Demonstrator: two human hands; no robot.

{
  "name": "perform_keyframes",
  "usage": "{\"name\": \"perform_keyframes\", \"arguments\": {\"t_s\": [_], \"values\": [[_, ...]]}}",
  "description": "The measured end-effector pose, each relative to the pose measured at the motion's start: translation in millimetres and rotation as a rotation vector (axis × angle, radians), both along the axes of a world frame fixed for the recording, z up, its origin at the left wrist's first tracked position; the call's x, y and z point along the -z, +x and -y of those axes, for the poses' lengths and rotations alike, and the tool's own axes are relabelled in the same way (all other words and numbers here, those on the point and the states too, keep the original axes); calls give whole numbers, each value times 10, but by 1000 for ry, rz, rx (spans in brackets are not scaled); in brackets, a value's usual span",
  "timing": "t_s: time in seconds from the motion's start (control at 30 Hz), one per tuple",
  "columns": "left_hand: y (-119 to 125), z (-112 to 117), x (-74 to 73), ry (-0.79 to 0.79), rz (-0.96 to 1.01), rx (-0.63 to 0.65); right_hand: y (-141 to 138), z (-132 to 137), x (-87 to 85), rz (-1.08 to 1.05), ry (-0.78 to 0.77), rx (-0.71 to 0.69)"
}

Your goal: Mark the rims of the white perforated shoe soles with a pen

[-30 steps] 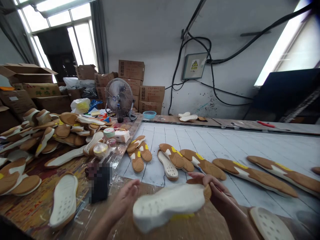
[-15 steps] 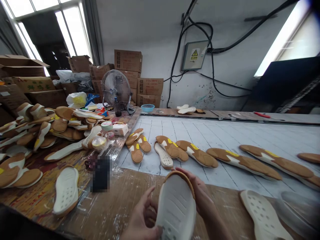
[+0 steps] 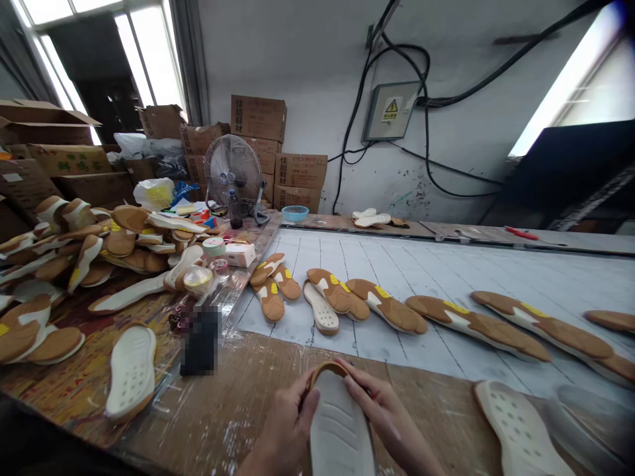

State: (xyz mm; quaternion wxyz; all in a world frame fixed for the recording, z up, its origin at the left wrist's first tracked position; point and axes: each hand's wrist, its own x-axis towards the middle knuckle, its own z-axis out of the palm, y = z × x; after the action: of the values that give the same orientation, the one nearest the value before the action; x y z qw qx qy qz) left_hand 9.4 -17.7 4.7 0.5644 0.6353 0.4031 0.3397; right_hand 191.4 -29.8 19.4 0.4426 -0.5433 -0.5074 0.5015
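Between my two hands is a shoe sole [image 3: 342, 430], its white inner side facing up and a brown rim around its far end. My left hand [image 3: 290, 416] grips the far left edge, thumb on the rim. On the opposite side, my right hand [image 3: 380, 406] holds the far right edge, fingers wrapped behind the tip. The near end of the sole runs out of view. Past my hands, a white sole with holes [image 3: 321, 309] lies partly under brown soles [image 3: 330, 291] on the white sheet.
A heap of soles [image 3: 124, 244] covers the left table, with tape rolls [image 3: 198, 277] beside it. One white sole [image 3: 131, 370] lies nearer. At right are another sole [image 3: 520, 423] and a clear bowl [image 3: 590, 423]. A fan [image 3: 233, 172] stands behind.
The held sole has moved down, nearer to me. My left hand has slid from the sole's side up to its far end, and both hands now pinch the rim there.
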Motion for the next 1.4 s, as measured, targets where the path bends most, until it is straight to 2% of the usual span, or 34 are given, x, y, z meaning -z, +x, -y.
{"name": "perform_keyframes", "arguments": {"t_s": [0.07,0.1,0.17,0.27,0.33,0.37,0.4,0.47,0.6,0.67,0.73,0.8,0.93,1.03,1.13,1.23,1.4], "values": [[35,-49,-48,55,19,-11,6,11,-21,-80,-23,-27],[44,-55,-27,43,52,-8,8,20,-28,-115,-39,-36],[45,-30,107,-45,134,-3,-2,41,-25,-142,-41,-47],[-3,61,413,-262,273,30,-65,88,37,-188,-12,-41],[-64,122,540,-419,357,-6,-133,135,106,-366,-85,-13],[-100,141,551,-480,381,-61,-170,163,139,-472,-133,-4],[-135,151,524,-527,386,-134,-206,194,167,-560,-174,-6],[-199,137,375,-578,356,-285,-265,254,199,-607,-207,-53],[-267,44,-8,-544,391,-455,-288,335,193,-365,-76,-208],[-265,14,-101,-516,463,-510,-275,358,201,-268,-7,-221],[-231,9,-92,-499,531,-559,-278,380,234,-180,32,-175],[-166,27,-3,-488,584,-582,-314,405,285,-49,81,-116],[-14,102,218,-443,663,-534,-456,442,390,192,211,62],[54,143,263,-422,694,-558,-544,449,450,251,334,117],[70,144,187,-461,666,-618,-578,449,493,264,420,126],[48,128,59,-461,674,-635,-595,437,531,273,427,127],[-101,95,-120,-459,732,-577,-678,348,736,156,398,-55]]}}
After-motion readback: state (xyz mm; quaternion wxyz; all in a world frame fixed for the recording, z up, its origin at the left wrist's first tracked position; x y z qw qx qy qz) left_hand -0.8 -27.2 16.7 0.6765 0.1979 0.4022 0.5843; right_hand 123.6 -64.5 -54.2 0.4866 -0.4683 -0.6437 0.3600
